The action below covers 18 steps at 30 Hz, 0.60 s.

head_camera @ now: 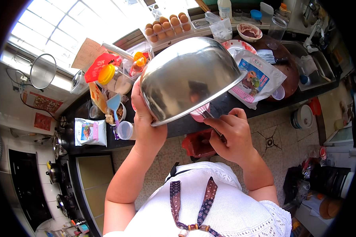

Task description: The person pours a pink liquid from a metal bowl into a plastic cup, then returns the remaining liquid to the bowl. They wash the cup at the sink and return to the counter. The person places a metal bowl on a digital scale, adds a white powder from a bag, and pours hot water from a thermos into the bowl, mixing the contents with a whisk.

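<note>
A large stainless steel mixing bowl (187, 77) is raised and tilted steeply, its outer side towards me and its inside hidden. My left hand (146, 118) grips it near the rim at its left end. My right hand (233, 136) is closed round the handle of a wire whisk (207, 114), whose wires show just below the bowl's lower rim. Behind the whisk, a pink container (198, 117) shows in part at the counter's edge. Whether anything is in the big bowl cannot be seen.
The black counter (178, 129) holds a printed white bag (252, 77) at right, a smaller bag (90, 132), a lidded tub (125, 130) and a blue spatula (114, 103) at left. Eggs (166, 28) stand at the window, a sink (314, 66) far right. A red bin (197, 145) is below.
</note>
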{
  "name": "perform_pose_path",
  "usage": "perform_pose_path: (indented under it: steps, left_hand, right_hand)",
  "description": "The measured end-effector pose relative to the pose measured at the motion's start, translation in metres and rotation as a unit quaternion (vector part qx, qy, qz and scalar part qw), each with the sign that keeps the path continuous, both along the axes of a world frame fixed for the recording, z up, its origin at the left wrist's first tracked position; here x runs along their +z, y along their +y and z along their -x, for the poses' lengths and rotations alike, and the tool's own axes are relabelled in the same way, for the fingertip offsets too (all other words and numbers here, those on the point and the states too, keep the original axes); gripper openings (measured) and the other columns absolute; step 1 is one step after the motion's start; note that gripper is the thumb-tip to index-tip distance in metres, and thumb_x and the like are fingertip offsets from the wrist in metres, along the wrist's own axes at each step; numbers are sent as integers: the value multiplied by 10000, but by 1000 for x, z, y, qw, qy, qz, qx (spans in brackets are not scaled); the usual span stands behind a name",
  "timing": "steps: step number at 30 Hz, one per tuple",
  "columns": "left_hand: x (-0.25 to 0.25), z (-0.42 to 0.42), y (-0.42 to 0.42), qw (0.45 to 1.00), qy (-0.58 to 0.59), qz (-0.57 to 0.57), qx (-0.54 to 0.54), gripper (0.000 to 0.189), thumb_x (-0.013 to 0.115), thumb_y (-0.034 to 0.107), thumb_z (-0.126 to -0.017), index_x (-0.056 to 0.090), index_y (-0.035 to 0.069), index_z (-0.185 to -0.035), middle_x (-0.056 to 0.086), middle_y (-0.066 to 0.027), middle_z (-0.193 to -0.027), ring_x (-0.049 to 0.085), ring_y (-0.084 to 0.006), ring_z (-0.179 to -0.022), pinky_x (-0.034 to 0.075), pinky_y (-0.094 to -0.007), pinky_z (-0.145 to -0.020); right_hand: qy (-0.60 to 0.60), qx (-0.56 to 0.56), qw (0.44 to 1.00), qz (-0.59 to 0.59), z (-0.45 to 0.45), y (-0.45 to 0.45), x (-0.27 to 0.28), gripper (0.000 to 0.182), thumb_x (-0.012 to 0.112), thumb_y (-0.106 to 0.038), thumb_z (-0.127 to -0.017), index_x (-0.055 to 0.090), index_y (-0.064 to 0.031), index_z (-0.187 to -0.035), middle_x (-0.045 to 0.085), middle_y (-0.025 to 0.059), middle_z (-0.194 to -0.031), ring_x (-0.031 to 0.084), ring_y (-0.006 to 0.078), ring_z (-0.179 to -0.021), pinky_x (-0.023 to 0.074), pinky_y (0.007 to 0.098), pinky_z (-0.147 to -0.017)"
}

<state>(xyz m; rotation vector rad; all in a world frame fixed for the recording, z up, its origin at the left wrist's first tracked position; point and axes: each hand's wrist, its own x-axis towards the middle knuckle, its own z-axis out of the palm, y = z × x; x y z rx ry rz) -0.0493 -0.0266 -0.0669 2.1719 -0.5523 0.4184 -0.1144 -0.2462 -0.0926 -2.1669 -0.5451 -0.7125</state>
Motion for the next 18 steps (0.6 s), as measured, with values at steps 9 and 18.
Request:
perform_pose_path:
  steps: [9, 18]
  left_hand:
    - [-3, -1, 11, 998, 26, 53, -4, 799, 511, -153, -804, 83, 58, -1444, 475, -151, -1305, 507, -244, -1177, 394, -312, -985]
    - [4, 6, 6, 1000, -12, 8, 0, 776, 504, -147, -806, 98, 52, -1437, 476, -164, -1307, 513, -260, -1174, 395, -320, -986]
  right_hand:
    - [9, -21, 1000, 20, 0, -5, 8, 293, 609, -55, -636, 668, -65, -923, 530, 26, -604, 502, 215, -542, 374, 364, -685]
    - [2, -30, 1000, -4, 0, -4, 11, 296, 588, -8, -608, 671, -30, -891, 452, 35, -546, 435, 220, -503, 361, 351, -682]
